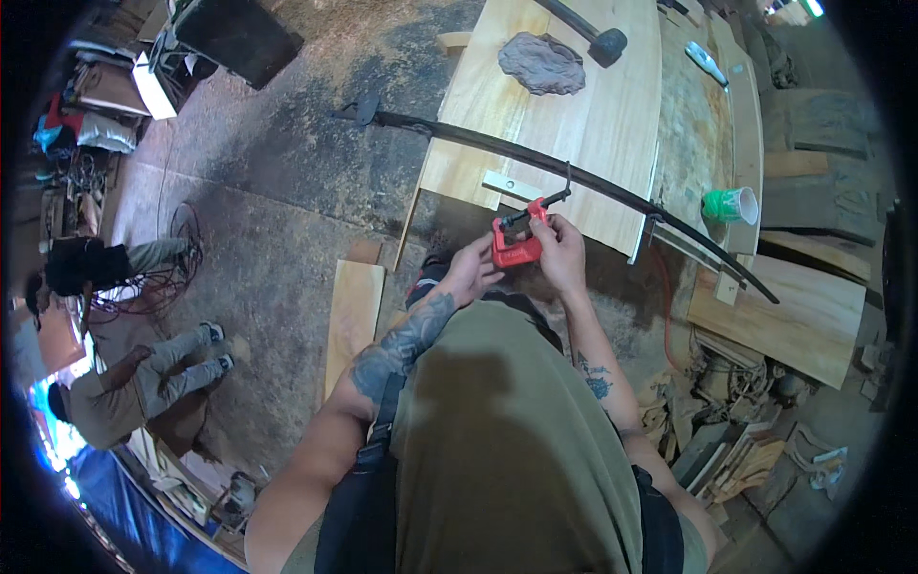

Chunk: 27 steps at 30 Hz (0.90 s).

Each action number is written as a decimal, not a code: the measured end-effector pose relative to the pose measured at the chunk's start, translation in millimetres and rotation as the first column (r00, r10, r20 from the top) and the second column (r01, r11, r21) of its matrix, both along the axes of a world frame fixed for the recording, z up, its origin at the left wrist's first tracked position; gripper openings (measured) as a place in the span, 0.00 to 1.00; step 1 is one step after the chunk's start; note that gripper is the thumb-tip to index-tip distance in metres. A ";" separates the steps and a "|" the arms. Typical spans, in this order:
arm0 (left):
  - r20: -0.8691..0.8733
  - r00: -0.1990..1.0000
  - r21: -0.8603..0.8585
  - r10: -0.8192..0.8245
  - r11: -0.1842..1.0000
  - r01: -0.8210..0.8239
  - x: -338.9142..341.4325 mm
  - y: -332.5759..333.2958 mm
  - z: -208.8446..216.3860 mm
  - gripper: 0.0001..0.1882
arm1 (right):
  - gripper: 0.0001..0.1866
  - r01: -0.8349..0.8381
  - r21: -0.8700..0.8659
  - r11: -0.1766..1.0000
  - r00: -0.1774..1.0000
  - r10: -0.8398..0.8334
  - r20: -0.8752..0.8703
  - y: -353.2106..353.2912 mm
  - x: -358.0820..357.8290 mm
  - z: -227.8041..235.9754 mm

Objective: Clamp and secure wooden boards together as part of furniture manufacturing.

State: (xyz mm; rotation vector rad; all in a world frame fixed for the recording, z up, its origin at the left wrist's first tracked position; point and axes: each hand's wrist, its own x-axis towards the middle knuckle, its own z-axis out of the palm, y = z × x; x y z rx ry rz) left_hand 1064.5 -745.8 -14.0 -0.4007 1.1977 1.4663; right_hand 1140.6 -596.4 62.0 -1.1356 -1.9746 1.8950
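Note:
Just off the near edge of a pale wooden panel [593,129], both my hands are at a red C-clamp [517,251] with a dark screw. My right hand [562,253] is closed around its right side, thumb and fingers on the frame. At its left side, the curled fingers and thumb of my left hand [469,271] grip it. The clamp's black screw handle [555,198] points up and right, toward the panel. A long dark bar clamp [488,142] crosses the panel. Beside the red clamp, a small light wood block [512,185] with a hole lies at the panel's edge.
On the panel sit a crumpled greyish-brown rag [542,64] and a black-headed mallet [607,46]. A green cup [731,205] stands at the right. Boards [356,311] lie at my left, wood scraps [736,459] at my right. Two people [124,387] are off to the left.

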 end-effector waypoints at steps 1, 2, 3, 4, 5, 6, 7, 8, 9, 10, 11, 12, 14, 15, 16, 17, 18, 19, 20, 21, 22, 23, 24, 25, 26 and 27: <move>0.104 0.993 0.136 0.048 0.989 -0.062 -3.6 4.2 -1.4 0.24 | 0.14 0.018 -0.061 0.998 0.997 -0.022 -0.070 -0.2 -1.4 -2.5; 0.212 0.974 0.263 0.077 0.956 -0.133 -5.6 8.7 -2.2 0.25 | 0.14 0.013 -0.050 0.999 0.998 -0.016 -0.067 -0.1 2.5 -12.8; 0.274 0.953 0.246 0.129 0.949 -0.199 -6.4 17.5 0.0 0.20 | 0.14 -0.019 0.029 0.999 1.000 0.019 -0.008 2.9 7.4 -27.4; 0.270 0.951 0.260 0.147 0.940 -0.219 -3.8 21.0 -14.6 0.20 | 0.14 -0.069 0.106 0.992 0.997 0.065 0.048 3.3 4.3 -26.4; 0.171 0.968 0.265 0.185 0.937 -0.226 1.2 23.3 -34.3 0.19 | 0.14 -0.090 0.120 0.989 0.995 0.085 0.043 5.3 5.2 -23.1; 0.077 0.972 0.268 0.220 0.935 -0.233 5.5 24.7 -48.8 0.18 | 0.14 -0.136 0.110 0.985 0.989 0.129 0.070 5.3 6.1 -9.8; 0.068 0.983 0.254 0.173 0.949 -0.185 7.6 27.1 -37.9 0.16 | 0.14 -0.160 0.097 0.982 0.984 0.151 0.095 6.5 11.5 2.3; 0.070 0.983 0.266 0.168 0.947 -0.181 8.6 29.6 -37.3 0.16 | 0.14 -0.156 0.109 0.982 0.984 0.146 0.098 8.7 16.3 11.3; -0.065 0.992 0.254 0.109 0.963 -0.089 8.1 30.3 -39.0 0.16 | 0.14 -0.124 0.147 0.981 0.990 0.113 0.079 9.5 18.1 22.6; -0.200 0.979 0.229 0.048 0.973 -0.001 6.8 32.1 -44.5 0.16 | 0.13 -0.091 0.183 0.979 0.995 0.082 0.058 9.8 17.5 34.3; -0.328 0.945 0.155 -0.012 0.986 0.066 3.5 30.8 -50.8 0.17 | 0.13 -0.123 0.389 0.913 0.990 0.088 0.107 9.1 15.5 47.9; -0.337 0.942 0.168 -0.017 0.983 0.078 1.0 34.2 -48.8 0.17 | 0.13 -0.110 0.403 0.909 0.992 0.076 0.099 12.2 16.8 59.3; -0.575 0.818 0.057 -0.001 0.997 0.042 -0.8 39.5 -45.2 0.17 | 0.13 -0.027 0.300 0.954 0.997 0.046 -0.056 21.7 22.2 80.2; -0.578 0.816 0.061 -0.016 0.996 0.063 -2.0 41.1 -42.4 0.17 | 0.14 -0.032 0.224 0.974 0.999 0.040 -0.032 30.7 24.4 92.5; -0.652 0.757 0.024 -0.044 0.997 0.078 -4.4 41.3 -38.1 0.17 | 0.14 -0.011 0.227 0.974 0.999 0.019 -0.033 34.8 19.4 107.8; -0.720 0.690 -0.015 -0.073 0.996 0.090 -6.3 41.8 -33.6 0.17 | 0.14 -0.143 0.351 0.926 0.976 0.072 0.207 39.2 13.5 124.2; -0.779 0.618 -0.053 -0.103 0.994 0.099 -5.9 42.0 -27.3 0.17 | 0.14 -0.295 0.426 0.855 0.892 0.087 0.444 40.5 13.4 132.2; -0.780 0.615 -0.054 -0.118 0.991 0.121 -3.9 42.3 -20.8 0.17 | 0.10 -0.161 0.494 0.855 0.972 0.051 0.230 40.4 18.1 119.4; -0.770 0.622 -0.063 -0.142 0.987 0.146 -1.5 42.4 -14.1 0.16 | 0.10 -0.142 0.492 0.859 0.973 0.029 0.230 39.9 21.2 120.9; -0.759 0.631 -0.076 -0.161 0.984 0.160 2.0 40.4 -11.0 0.16 | 0.08 -0.211 0.564 0.799 0.977 0.149 0.155 37.1 22.8 125.7; -0.757 0.630 -0.082 -0.172 0.982 0.170 4.8 40.9 -13.6 0.16 | 0.07 -0.265 0.636 0.725 0.958 0.272 0.090 35.7 25.5 128.0; -0.794 0.590 -0.078 -0.145 0.987 0.138 7.2 42.4 -17.0 0.16 | 0.08 -0.334 0.700 0.631 0.928 0.351 0.126 34.9 33.2 124.5; -0.830 0.546 -0.073 -0.116 0.992 0.100 7.8 41.6 -21.4 0.16 | 0.08 -0.330 0.696 0.638 0.929 0.349 0.122 28.6 38.2 126.7; -0.831 0.543 -0.079 -0.122 0.992 0.101 7.1 41.1 -25.6 0.16 | 0.08 -0.391 0.707 0.589 0.881 0.462 0.103 21.6 43.0 130.8; -0.827 0.553 -0.085 -0.100 0.995 0.054 5.9 39.1 -29.9 0.17 | 0.09 -0.444 0.721 0.532 0.818 0.568 0.085 14.6 49.7 133.4; -0.823 0.563 -0.087 -0.076 0.996 0.008 5.6 39.0 -31.4 0.17 | 0.11 -0.490 0.594 0.638 0.820 0.568 0.065 7.7 62.0 134.9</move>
